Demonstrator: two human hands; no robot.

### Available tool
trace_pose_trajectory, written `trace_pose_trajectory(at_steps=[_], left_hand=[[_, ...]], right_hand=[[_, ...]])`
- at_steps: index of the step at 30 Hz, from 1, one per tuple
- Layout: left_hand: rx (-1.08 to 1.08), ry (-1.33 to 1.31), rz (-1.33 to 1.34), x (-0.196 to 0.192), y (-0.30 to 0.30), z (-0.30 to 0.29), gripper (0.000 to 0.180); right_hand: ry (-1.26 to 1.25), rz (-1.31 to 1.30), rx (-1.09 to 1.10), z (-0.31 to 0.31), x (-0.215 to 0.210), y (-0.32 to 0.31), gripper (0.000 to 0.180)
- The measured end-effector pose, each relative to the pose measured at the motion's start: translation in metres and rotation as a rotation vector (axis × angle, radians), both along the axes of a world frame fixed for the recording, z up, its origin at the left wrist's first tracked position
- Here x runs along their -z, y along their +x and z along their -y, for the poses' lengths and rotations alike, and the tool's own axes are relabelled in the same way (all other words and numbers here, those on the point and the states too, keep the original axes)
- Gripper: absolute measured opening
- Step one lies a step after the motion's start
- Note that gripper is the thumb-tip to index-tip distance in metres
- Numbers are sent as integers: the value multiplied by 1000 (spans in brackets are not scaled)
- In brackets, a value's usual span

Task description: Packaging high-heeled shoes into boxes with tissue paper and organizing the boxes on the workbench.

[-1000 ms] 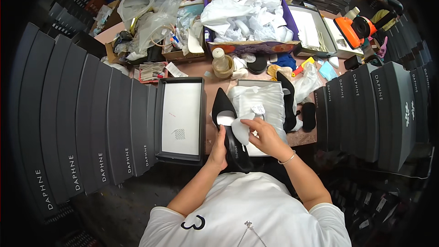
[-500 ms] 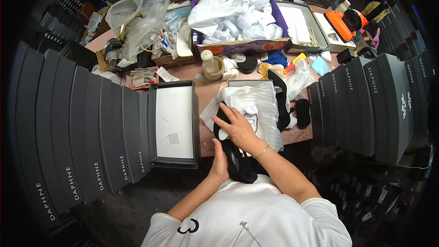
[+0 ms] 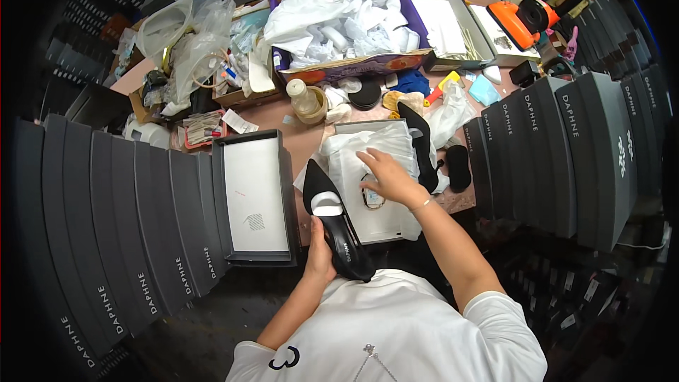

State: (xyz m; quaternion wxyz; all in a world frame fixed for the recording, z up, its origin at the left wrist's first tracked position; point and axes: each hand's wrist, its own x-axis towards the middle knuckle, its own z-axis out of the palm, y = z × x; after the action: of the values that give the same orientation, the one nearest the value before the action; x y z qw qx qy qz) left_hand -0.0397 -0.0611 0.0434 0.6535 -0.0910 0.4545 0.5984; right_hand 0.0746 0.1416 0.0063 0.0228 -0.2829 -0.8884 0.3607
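My left hand [image 3: 320, 255] grips a black pointed shoe [image 3: 346, 244] by its side, toe facing away from me. White stuffing [image 3: 327, 204] shows in the front of the shoe's opening. My right hand [image 3: 389, 177] hangs over the open shoebox [image 3: 382, 230], fingers apart and holding nothing. White tissue paper [image 3: 346, 148] lines that box. Partly under my right hand lies a small pale packet [image 3: 371, 197] with a dark loop round it. Another black pointed shoe [image 3: 421, 148] rests along the box's right side.
A grey box lid [image 3: 252, 191] with a white inside lies at the left. Stacks of dark shoeboxes [image 3: 134, 212] flank me on both sides. Behind stand a purple carton [image 3: 353, 67] full of crumpled paper, a bottle [image 3: 304, 97], a black brush-like oval [image 3: 459, 168] and an orange device [image 3: 520, 25].
My right hand has left the shoe's toe and moved right, over the box. The toe and its white stuffing are now uncovered. My left hand keeps its grip.
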Motion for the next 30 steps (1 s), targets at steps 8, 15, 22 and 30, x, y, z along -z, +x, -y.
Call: trace_pose_trajectory(at_steps=[8,15,22,30], left_hand=[[-7,-22,-88,-5,-8,-11,74],[57,117,-35,-16,6,-14,76],[56,79,-42,-1,5,-8,67],[119,48,-74,-6,11,1,73]], right_hand=[[-653,-197,238,9,-15,-1,41],[-20,-253,142,81,-36,-8,27],[-7,-318,19,85,-58,9,33],[216,-251,6,97,-43,3,34]])
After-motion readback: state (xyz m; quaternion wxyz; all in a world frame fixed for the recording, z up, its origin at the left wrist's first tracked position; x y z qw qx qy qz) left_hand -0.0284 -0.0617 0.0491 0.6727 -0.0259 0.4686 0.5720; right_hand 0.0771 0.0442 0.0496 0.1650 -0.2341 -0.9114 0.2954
